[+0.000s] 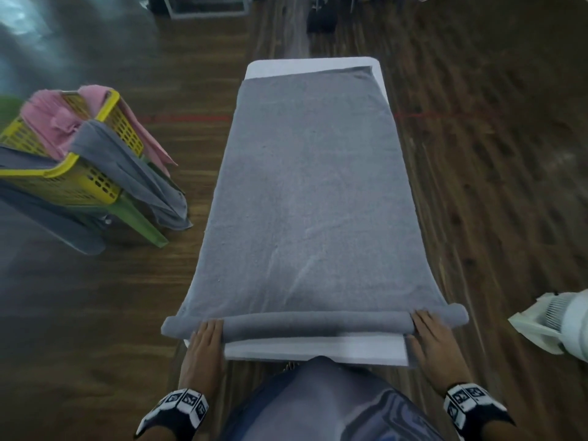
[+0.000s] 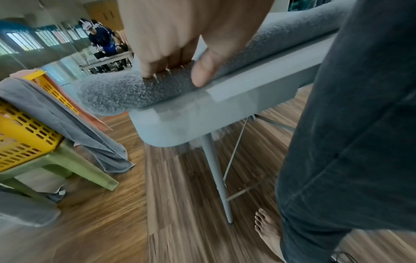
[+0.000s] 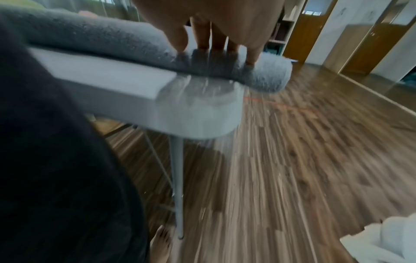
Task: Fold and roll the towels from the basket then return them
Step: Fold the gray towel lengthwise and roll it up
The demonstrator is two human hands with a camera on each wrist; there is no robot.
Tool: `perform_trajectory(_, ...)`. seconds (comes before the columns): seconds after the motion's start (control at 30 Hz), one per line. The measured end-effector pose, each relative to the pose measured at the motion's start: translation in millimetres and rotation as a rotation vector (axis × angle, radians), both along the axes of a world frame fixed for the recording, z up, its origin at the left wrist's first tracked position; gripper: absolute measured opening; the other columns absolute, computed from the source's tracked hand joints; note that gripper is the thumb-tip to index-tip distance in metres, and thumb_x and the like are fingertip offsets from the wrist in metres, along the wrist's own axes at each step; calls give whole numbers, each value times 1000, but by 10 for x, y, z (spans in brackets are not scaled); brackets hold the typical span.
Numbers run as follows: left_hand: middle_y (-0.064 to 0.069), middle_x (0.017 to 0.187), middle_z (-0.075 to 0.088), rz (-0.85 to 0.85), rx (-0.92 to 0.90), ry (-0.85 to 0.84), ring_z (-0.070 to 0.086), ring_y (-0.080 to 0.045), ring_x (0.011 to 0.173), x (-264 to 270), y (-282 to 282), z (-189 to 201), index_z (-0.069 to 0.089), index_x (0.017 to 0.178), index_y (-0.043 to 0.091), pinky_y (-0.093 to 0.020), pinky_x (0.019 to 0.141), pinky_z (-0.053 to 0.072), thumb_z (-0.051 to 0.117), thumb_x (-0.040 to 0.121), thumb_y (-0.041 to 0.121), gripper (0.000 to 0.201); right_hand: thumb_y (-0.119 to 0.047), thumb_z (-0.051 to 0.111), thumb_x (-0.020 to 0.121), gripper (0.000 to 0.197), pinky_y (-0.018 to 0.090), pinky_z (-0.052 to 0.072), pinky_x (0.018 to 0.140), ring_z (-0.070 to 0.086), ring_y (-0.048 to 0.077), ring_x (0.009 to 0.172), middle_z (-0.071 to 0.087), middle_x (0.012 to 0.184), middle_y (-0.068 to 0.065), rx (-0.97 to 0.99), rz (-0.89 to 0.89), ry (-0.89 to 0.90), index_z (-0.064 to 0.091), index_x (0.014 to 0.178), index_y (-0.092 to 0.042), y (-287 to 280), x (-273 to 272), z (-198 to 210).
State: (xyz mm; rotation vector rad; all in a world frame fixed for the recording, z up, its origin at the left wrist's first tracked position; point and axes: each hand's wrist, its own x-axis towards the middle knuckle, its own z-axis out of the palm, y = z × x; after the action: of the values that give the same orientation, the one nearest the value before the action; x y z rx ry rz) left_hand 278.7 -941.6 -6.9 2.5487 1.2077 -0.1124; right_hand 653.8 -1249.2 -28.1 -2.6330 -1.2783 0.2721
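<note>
A large indoor hall — wood-plank floor (image 1: pixel 477 154), glass partitions (image 2: pixel 45 44), another headset-wearing person (image 2: pixel 101 39) at a table.

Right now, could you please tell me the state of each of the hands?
Left hand: open, fingers pressing on the rolled end of the grey towel.
Right hand: open, fingers pressing on the same roll.

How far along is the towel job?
Done: the grey towel lies folded lengthwise on the table. In hand: left hand and right hand press its near-end roll, only begun. Left: finish rolling, return it, then the towels draped over the basket.
</note>
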Motion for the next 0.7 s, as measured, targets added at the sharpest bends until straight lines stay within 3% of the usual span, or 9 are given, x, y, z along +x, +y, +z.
perform_trajectory(0.03, -16, 114, 65, 2, 7, 18, 61, -34, 108, 2, 6, 26, 60, 119, 2, -51, 92, 50, 69, 67, 2, 52, -25, 57, 86, 46, 53, 49, 95, 57, 37, 118, 61, 125, 17, -33, 11, 13, 59, 124, -1, -8, -14, 23)
perform_trajectory(0.1, -6, 100, 67, 28, 38, 53, 63, -27, 94, 76, 39, 113, 65, 106, 11, -45, 82, 51, 66, 66, 13, 40, -32, 49, 77, 45, 49, 52, 84, 64, 33, 102, 67, 111, 11, -81, -6, 36, 66, 112, -9, 78, 59, 149)
perform_trajectory(0.2, 0, 92, 68, 85, 30, 94, 60, -24, 88, 282, 146, 218, 66, 92, 19, -42, 83, 44, 67, 72, 15, 20, -47, 41, 64, 51, 45, 49, 76, 66, 29, 84, 69, 93, 2, -153, 58, 10, 71, 96, -21, 302, 308, 247)
perform_trajectory(0.3, -8, 110, 66, 154, 59, -2, 59, -28, 104, 398, 246, 193, 64, 110, 12, -46, 95, 43, 62, 80, 5, 31, -45, 41, 75, 52, 49, 45, 91, 60, 30, 107, 63, 119, 5, -127, 94, -5, 68, 114, -23, 479, 581, 285)
perform_trajectory(0.4, -18, 138, 50, 136, 67, -51, 43, -36, 132, 416, 138, 104, 49, 134, 3, -54, 111, 28, 60, 79, -8, 57, -35, 31, 94, 51, 50, 41, 100, 49, 31, 127, 53, 138, 9, -73, 11, 0, 51, 137, -18, 517, 547, 271)
perform_trajectory(0.5, -17, 143, 46, 117, 35, 74, 35, -34, 138, 398, -27, 15, 44, 139, 1, -54, 113, 22, 61, 81, -1, 60, -30, 52, 92, 50, 56, 41, 101, 48, 34, 131, 51, 141, 11, -92, 44, -17, 48, 139, -12, 430, 323, 173)
perform_trajectory(0.57, -13, 136, 53, 132, 28, 127, 42, -32, 134, 401, -12, 14, 50, 133, 6, -54, 112, 24, 66, 79, 5, 57, -21, 74, 78, 59, 54, 45, 97, 52, 33, 126, 57, 135, 11, -117, 29, 19, 54, 133, -12, 404, 317, 183)
perform_trajectory(0.6, -11, 128, 59, 139, 30, 151, 49, -31, 127, 418, 29, 34, 55, 127, 8, -57, 111, 28, 70, 74, 7, 54, -20, 77, 72, 57, 52, 48, 92, 58, 33, 117, 62, 126, 10, -144, 7, 49, 60, 125, -15, 447, 380, 228)
perform_trajectory(0.7, -6, 99, 68, 96, 63, 198, 61, -32, 98, 494, 161, 112, 65, 103, 12, -61, 101, 37, 76, 61, 11, 43, -36, 54, 67, 43, 48, 45, 85, 62, 31, 97, 68, 105, 3, -228, 50, 67, 69, 104, -23, 673, 701, 285)
